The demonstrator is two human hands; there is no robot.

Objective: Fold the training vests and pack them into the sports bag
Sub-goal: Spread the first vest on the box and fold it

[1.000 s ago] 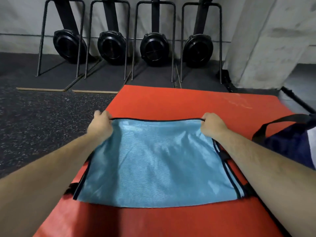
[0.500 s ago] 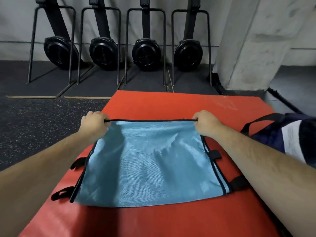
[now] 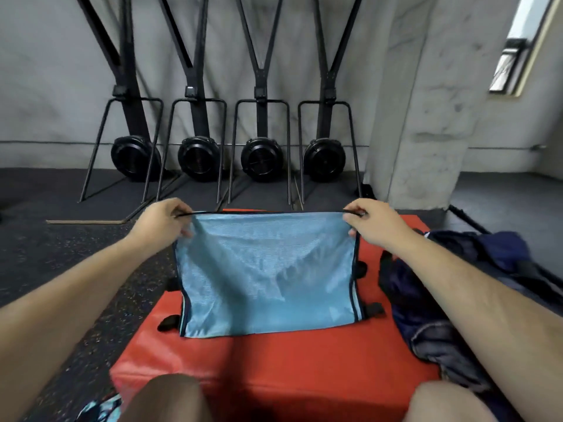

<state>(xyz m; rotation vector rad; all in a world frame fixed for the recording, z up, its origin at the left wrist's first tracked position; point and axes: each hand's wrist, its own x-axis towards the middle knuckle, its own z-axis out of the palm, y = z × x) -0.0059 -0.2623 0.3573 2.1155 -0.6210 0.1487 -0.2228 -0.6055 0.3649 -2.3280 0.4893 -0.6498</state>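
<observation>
A light blue mesh training vest with dark trim hangs in the air over the red mat. My left hand pinches its top left corner and my right hand pinches its top right corner. The top edge is stretched taut between them. The vest's lower edge still touches the mat. A dark navy sports bag lies crumpled on the right side of the mat, under my right forearm.
Several black exercise machines stand on stands against the grey back wall. A concrete pillar rises at the right. Dark speckled rubber floor lies left of the mat. My knees show at the bottom edge.
Both hands have lifted the vest's far edge up off the mat, so it now hangs almost upright. The camera has tilted up and pulled back.
</observation>
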